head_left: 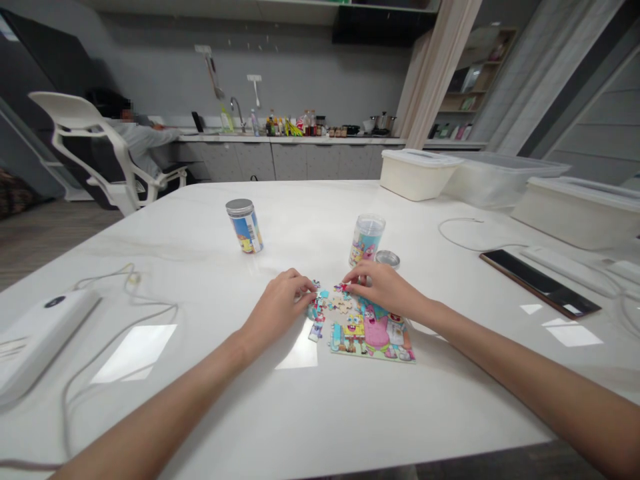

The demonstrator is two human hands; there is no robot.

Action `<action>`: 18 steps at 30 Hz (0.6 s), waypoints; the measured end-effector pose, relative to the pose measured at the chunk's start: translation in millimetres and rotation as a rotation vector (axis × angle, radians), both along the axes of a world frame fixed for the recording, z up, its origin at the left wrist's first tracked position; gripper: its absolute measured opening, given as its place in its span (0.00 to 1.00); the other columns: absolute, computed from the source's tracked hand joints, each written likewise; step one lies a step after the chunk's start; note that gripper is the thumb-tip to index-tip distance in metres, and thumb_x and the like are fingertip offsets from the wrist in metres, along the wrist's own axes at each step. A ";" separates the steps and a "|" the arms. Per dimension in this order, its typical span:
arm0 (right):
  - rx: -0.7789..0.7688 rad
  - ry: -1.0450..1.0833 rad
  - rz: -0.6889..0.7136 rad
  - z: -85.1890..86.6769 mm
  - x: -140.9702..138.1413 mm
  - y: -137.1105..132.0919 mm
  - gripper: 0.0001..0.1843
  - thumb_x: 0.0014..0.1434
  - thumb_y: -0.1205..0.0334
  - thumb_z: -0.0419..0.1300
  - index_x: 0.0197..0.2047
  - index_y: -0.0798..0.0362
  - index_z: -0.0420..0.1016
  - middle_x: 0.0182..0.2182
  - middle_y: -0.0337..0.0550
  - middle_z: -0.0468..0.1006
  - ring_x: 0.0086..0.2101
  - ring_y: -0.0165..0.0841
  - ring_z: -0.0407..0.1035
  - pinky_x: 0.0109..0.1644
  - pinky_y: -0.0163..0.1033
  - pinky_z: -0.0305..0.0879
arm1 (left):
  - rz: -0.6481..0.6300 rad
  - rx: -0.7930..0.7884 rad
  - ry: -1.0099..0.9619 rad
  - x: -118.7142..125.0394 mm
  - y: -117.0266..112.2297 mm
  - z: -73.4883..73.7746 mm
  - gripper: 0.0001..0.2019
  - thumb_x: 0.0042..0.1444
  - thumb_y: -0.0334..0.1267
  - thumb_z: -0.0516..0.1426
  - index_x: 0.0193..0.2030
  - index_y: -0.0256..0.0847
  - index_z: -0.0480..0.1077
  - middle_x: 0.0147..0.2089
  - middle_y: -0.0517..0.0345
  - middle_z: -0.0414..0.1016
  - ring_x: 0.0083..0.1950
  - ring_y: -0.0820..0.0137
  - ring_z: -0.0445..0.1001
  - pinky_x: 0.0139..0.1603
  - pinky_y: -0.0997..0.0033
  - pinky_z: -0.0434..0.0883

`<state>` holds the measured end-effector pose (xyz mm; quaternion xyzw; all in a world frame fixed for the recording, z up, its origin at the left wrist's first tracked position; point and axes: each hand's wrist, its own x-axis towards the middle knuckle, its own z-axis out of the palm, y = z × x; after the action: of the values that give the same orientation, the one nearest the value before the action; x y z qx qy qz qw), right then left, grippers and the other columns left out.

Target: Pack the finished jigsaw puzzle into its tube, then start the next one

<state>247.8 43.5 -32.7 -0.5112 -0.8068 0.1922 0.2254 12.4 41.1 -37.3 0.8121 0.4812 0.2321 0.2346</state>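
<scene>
A partly joined jigsaw puzzle [376, 330] with cartoon figures lies on the white table in front of me. Loose puzzle pieces [342, 305] are scattered along its upper left side, some with the plain back up. At the left edge of these pieces, my left hand [281, 301] has its fingers closed in a pinch on a puzzle piece, mostly covered by the fingertips. My right hand [381, 288] reaches over the puzzle's top edge, its thumb and fingers closed on a small red and purple piece [341, 287].
Behind my right hand stand an open clear jar [367, 239] and its metal lid [388, 259]. A closed printed jar [245, 227] is further left. A phone [539, 283], cables and storage boxes [417, 175] occupy the right; a white device [45, 343] lies left. A person [143, 143] sits beyond.
</scene>
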 end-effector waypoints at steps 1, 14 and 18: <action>0.045 -0.018 0.002 -0.9 0.7 0.4 0.08 0.60 0.63 0.60 0.41 0.53 0.79 0.36 0.45 0.75 0.34 0.34 0.70 0.41 0.41 0.64 | 0.003 0.041 0.009 0.6 -0.6 -0.5 0.07 0.59 0.38 0.55 0.38 0.41 0.74 0.41 0.55 0.72 0.41 0.66 0.71 0.44 0.64 0.67; 0.023 -0.057 0.283 15.4 -2.9 -15.0 0.07 0.55 0.62 0.63 0.38 0.52 0.77 0.39 0.44 0.70 0.39 0.34 0.68 0.47 0.43 0.65 | -0.465 0.112 0.210 -1.0 -12.7 21.7 0.07 0.58 0.41 0.59 0.41 0.42 0.74 0.39 0.56 0.70 0.41 0.66 0.68 0.45 0.65 0.65; -0.052 -0.046 0.355 18.1 -8.2 -22.9 0.09 0.53 0.59 0.66 0.38 0.51 0.77 0.40 0.43 0.71 0.39 0.34 0.69 0.47 0.42 0.66 | -0.495 0.087 0.205 -4.5 -13.7 27.1 0.09 0.57 0.44 0.60 0.40 0.42 0.74 0.39 0.56 0.70 0.40 0.66 0.68 0.44 0.67 0.64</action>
<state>239.6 20.7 -14.6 -0.3708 -0.8839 0.2383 0.1561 7.9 27.4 -10.2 0.9336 0.2788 0.1047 0.1994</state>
